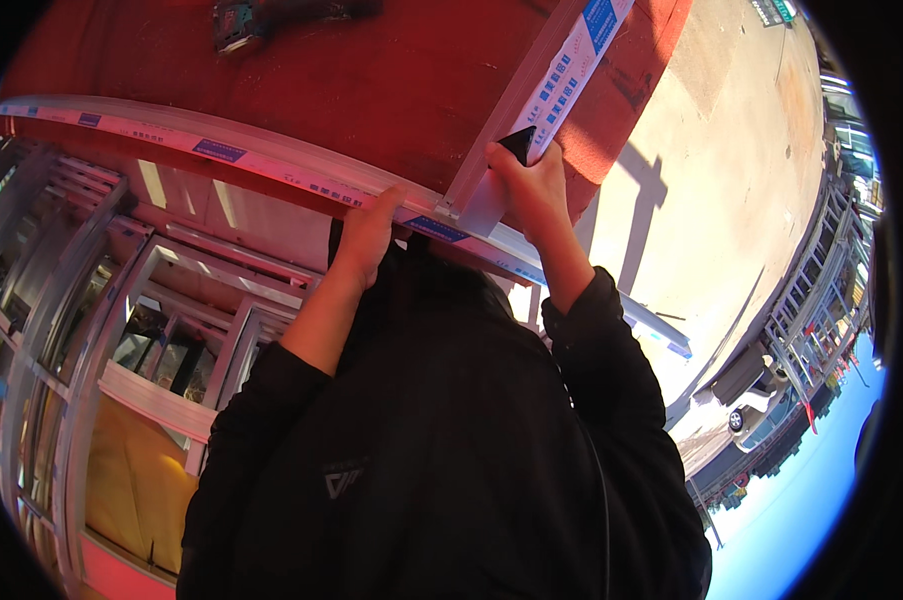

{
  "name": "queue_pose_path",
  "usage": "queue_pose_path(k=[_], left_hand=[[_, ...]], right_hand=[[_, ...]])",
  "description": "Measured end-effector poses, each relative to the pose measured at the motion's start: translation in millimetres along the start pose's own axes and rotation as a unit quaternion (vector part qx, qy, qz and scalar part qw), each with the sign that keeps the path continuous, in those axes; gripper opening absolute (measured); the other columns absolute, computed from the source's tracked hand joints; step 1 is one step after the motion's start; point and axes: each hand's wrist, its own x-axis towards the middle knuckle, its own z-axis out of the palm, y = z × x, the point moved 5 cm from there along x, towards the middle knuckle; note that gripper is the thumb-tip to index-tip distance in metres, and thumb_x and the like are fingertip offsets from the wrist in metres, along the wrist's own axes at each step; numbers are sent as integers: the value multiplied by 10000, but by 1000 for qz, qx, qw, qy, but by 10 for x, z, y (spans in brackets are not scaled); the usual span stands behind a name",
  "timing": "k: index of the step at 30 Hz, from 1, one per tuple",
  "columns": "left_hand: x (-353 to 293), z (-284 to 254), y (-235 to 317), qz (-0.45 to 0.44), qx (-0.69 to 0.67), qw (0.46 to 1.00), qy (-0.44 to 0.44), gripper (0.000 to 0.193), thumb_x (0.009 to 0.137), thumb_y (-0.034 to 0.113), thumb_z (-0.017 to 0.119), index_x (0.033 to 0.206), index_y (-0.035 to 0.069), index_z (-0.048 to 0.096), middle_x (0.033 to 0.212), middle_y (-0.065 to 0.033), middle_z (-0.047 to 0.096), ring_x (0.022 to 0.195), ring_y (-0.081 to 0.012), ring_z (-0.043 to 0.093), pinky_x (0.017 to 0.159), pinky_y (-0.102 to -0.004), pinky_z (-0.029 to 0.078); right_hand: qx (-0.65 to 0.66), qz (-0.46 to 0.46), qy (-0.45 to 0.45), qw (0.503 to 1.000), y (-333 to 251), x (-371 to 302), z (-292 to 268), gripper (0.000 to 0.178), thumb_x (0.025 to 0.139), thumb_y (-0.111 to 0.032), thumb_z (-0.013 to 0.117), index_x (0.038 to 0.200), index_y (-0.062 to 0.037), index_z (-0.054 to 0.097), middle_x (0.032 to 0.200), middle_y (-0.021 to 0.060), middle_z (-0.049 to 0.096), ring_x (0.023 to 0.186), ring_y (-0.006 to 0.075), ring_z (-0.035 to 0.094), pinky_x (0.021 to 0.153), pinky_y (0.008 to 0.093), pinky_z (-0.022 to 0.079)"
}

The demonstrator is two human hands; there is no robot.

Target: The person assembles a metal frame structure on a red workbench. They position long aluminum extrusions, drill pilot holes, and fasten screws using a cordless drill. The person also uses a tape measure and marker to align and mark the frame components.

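A long aluminium profile [271, 175] with printed protective film runs along the near edge of a red work surface. A second film-covered profile [571, 75] meets it at a corner and slants away to the far right. My left hand [367, 238] grips the long profile left of the corner, thumb on top and fingers mostly hidden beneath. At the corner, my right hand [537, 195] is closed around a small black piece [518, 143] against the second profile. A flat grey plate [484, 205] shows beside that hand; whether it joins the black piece I cannot tell.
A teal-and-black power tool [236, 25] lies at the far side of the red table [371, 70]. Aluminium frames [161, 385] stand at the left below the table edge. The long profile's end [676, 345] sticks out past the table over sunlit ground at right.
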Motion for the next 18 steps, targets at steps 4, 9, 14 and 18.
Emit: queue_pose_path(k=[4,9,14,18], left_hand=[[-5,-16,-30,7,10,1000,-9,411,1007,402,593,1139,25,693,1059,-81,720,974,-189,656,866,-342,512],[-25,-3,-28,24,-4,1000,-15,400,1003,369,614,1164,10,690,1089,-83,714,1002,-183,650,902,-341,501],[-24,-4,-8,36,-1,999,-24,408,1004,368,617,1181,6,681,1108,-79,700,1007,-179,639,919,-334,495],[-30,-15,-9,42,19,998,-35,439,998,430,618,1149,23,679,1089,-78,698,993,-174,638,847,-332,518]], right_hand=[[5,11,14,1000,106,-31,126,382,771,-237,795,994,16,616,857,99,694,789,187,676,731,332,545],[-10,26,35,999,168,23,81,392,786,-253,785,1012,20,618,867,105,699,803,197,680,737,336,546],[-2,13,23,1000,163,33,76,398,808,-264,787,1022,35,634,874,103,710,793,198,689,726,332,547],[11,9,10,1000,145,17,124,383,817,-255,789,1019,32,636,868,92,707,779,183,683,711,318,542]])
